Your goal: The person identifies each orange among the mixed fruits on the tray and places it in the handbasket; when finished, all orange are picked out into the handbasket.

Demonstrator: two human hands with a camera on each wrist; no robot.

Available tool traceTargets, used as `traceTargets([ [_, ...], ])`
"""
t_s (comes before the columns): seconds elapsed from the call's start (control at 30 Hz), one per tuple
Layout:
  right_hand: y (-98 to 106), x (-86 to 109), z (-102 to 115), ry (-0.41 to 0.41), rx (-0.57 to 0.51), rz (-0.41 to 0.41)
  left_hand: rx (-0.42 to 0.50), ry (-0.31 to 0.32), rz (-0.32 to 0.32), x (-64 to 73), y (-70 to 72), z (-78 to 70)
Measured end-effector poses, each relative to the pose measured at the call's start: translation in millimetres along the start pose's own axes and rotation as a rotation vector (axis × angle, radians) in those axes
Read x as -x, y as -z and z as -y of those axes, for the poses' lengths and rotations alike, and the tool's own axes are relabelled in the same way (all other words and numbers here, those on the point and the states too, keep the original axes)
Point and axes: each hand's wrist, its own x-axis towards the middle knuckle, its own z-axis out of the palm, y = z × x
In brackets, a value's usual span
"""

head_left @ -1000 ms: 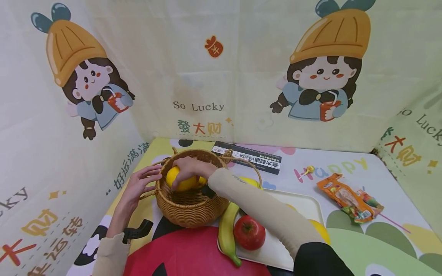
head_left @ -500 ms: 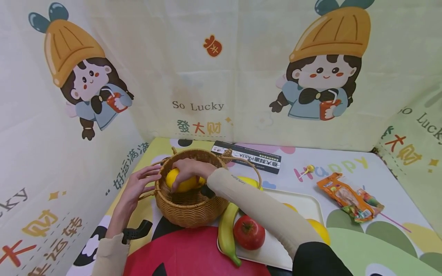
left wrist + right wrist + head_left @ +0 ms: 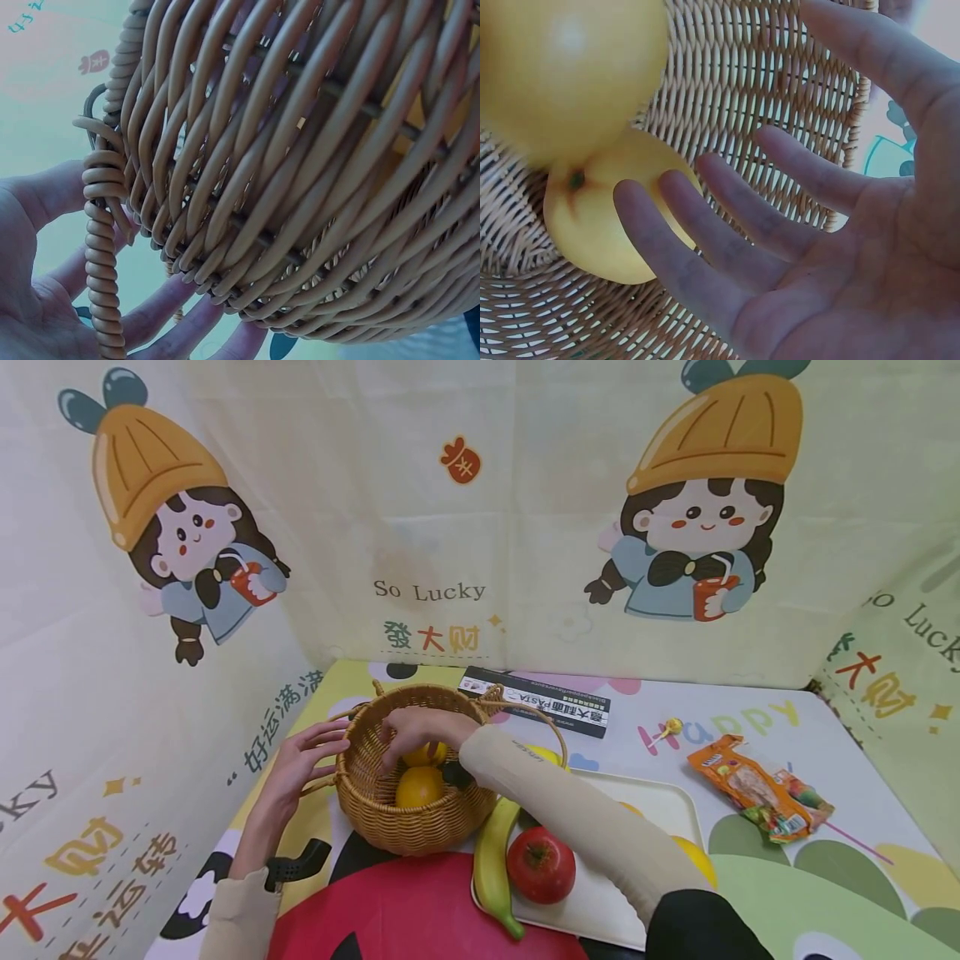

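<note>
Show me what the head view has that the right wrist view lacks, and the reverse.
Only the head view shows the banana, the red apple, the white tray, the orange packet and the lollipop.

Only the right wrist view shows the palm side of the right hand and bright gaps through the weave of the basket.

Both share the basket, two yellow fruits inside it, and the right hand.

Brown woven basket [image 3: 416, 831], yellow-orange fruit [image 3: 419, 788]
</note>
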Motion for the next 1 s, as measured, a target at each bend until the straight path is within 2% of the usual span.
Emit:
traceTargets([
  [0.23, 4.2, 5.8, -1.1, 0.012, 0.028, -0.008, -0.001, -0.008, 0.010, -0.5, -0.8, 0.6],
  [0.43, 12.8, 18.4, -4.8, 0.037, -0.001, -0.037, 0.007, -0.005, 0.016, -2.5, -3.7, 1.3],
  [0.63, 28.0, 41.0, -15.5, 0.099, -0.056, -0.063, 0.005, -0.011, 0.014, -4.7, -7.2, 0.5],
  [0.83, 43.5, 65.8, -28.8, 0.098, -0.145, -0.092, 0.009, -0.031, 0.028, -4.9, -6.7, -0.5],
  [1.0, 52.6, 84.6, -42.1, 0.106, -0.139, -0.151, 0.002, -0.029, 0.017, -0.8, -0.5, 1.1],
])
